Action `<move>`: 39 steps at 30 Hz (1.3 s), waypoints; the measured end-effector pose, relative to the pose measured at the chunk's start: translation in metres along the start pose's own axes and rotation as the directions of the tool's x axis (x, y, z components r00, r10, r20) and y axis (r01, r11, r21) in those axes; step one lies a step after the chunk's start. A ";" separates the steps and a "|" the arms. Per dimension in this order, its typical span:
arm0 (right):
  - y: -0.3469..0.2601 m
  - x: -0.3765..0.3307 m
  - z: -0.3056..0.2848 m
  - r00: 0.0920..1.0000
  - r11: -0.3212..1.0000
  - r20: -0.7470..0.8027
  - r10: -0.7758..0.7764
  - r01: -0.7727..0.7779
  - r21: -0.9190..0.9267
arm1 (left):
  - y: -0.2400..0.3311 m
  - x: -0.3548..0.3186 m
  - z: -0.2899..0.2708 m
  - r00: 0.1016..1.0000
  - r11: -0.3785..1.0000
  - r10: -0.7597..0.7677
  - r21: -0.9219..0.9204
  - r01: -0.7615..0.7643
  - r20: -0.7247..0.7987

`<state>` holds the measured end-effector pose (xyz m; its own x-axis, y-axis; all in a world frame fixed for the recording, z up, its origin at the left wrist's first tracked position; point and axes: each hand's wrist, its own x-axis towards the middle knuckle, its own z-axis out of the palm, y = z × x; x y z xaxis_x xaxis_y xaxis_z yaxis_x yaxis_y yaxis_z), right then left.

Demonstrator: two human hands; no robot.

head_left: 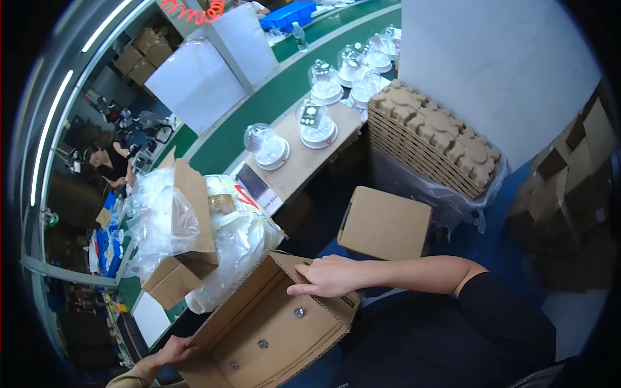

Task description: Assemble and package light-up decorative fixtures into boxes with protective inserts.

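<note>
An open cardboard box (281, 330) is tilted in front of me, its inside facing up. Three small shiny round pieces (262, 344) sit in a row along its inner floor; what they are I cannot make out. My right hand (330, 276) grips the box's far right rim, thumb laid over the inner side. At the opposite, lower left end, my left hand (173, 351) is closed on the box's edge. Part of its fingers is hidden behind the cardboard.
Clear domes on white bases (266, 147) stand on a board and green bench ahead. Stacked moulded pulp trays (433, 136) and a closed carton (385, 223) are to the right. Plastic bags (242, 242) and an open carton (194, 207) lie left. Another person (116, 161) works far left.
</note>
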<state>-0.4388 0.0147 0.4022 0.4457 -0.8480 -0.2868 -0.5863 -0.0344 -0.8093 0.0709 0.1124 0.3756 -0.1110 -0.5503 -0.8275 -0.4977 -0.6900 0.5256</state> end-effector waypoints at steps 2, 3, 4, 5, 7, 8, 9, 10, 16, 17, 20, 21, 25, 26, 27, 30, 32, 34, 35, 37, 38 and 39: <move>0.002 -0.009 -0.002 0.996 0.996 0.083 0.024 -0.031 0.083 | -0.014 -0.004 0.019 0.999 1.000 -0.003 0.013 0.003 -0.039; 0.007 -0.010 0.006 0.998 0.994 0.041 -0.042 0.038 0.104 | -0.023 -0.006 0.027 0.998 1.000 -0.004 0.027 0.006 -0.058; 0.013 -0.009 0.015 0.994 0.986 0.002 -0.113 0.111 0.123 | -0.035 -0.011 0.035 0.996 0.999 -0.008 0.037 0.011 -0.083; 0.020 -0.009 0.022 0.975 0.953 -0.079 -0.208 0.220 0.210 | -0.048 -0.004 0.038 0.994 0.998 0.002 0.056 0.004 -0.107; 0.031 -0.020 0.027 0.972 0.891 -0.035 -0.234 0.229 0.393 | -0.085 -0.002 0.042 0.988 0.996 0.023 0.094 -0.008 -0.155; 0.035 -0.024 0.029 0.955 0.807 0.029 -0.294 0.232 0.544 | -0.099 0.000 0.050 0.981 0.995 0.033 0.102 -0.013 -0.191; 0.047 -0.030 0.042 0.951 0.824 -0.100 -0.293 0.304 0.477 | -0.111 0.005 0.057 0.974 0.993 0.046 0.116 -0.021 -0.220; 0.064 -0.036 0.045 0.952 0.817 -0.122 -0.280 0.303 0.490 | -0.119 0.014 0.064 0.969 0.990 0.064 0.139 -0.032 -0.237; 0.198 -0.106 0.110 0.967 0.931 -0.188 0.171 -0.096 0.353 | -0.056 0.170 0.059 0.969 0.841 0.248 0.497 -0.212 -0.006; 0.223 -0.126 0.125 0.927 0.928 -0.241 0.285 -0.205 0.311 | -0.037 0.206 0.073 0.959 0.794 0.274 0.545 -0.268 0.071; 0.297 -0.202 0.190 0.644 0.780 -0.440 0.625 -0.508 0.365 | 0.004 0.297 0.143 0.893 0.641 0.325 0.622 -0.450 0.312; 0.318 -0.232 0.216 0.515 0.695 -0.466 0.719 -0.544 0.471 | 0.012 0.318 0.164 0.863 0.591 0.331 0.629 -0.505 0.381; 0.331 -0.344 0.383 -0.281 0.102 -0.235 0.931 -0.418 0.903 | 0.085 0.314 0.283 0.802 0.618 0.074 0.604 -0.504 0.593; 0.321 -0.355 0.424 -0.401 -0.016 -0.122 0.908 -0.325 0.946 | 0.102 0.324 0.286 0.758 0.596 0.176 0.545 -0.589 0.628; 0.304 -0.366 0.477 -0.474 -0.041 -0.080 0.877 -0.239 0.970 | 0.122 0.340 0.293 0.753 0.594 0.114 0.563 -0.575 0.648; 0.215 -0.354 0.607 -0.524 -0.220 0.187 0.831 0.000 0.976 | 0.167 0.360 0.345 0.733 0.463 -0.057 0.669 -0.582 0.678; 0.159 -0.322 0.670 -0.500 -0.327 0.303 0.811 0.042 0.944 | 0.192 0.365 0.378 0.785 0.293 -0.041 0.759 -0.582 0.618; 0.131 -0.289 0.676 -0.310 -0.459 0.394 0.865 -0.175 0.871 | 0.235 0.414 0.384 0.783 0.289 -0.001 0.750 -0.595 0.622; 0.106 -0.268 0.743 -0.250 -0.561 0.618 0.746 0.267 0.784 | 0.215 0.405 0.414 0.717 0.308 -0.008 0.684 -0.661 0.697; 0.073 -0.248 0.720 0.028 -0.655 0.722 0.691 0.446 0.610 | 0.207 0.383 0.436 0.676 0.380 0.064 0.609 -0.697 0.734; 0.071 -0.252 0.723 0.024 -0.644 0.718 0.696 0.464 0.608 | 0.196 0.369 0.453 0.631 0.401 0.022 0.571 -0.716 0.775; 0.076 -0.254 0.737 0.014 -0.627 0.674 0.739 0.383 0.679 | 0.176 0.341 0.468 0.633 0.388 -0.030 0.593 -0.706 0.773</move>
<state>-0.0977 0.6177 0.0359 0.0291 0.3195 -0.9471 0.9972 0.0554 0.0493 -0.4573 0.0231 0.0939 -0.7208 0.0359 -0.6922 -0.6246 0.3995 0.6711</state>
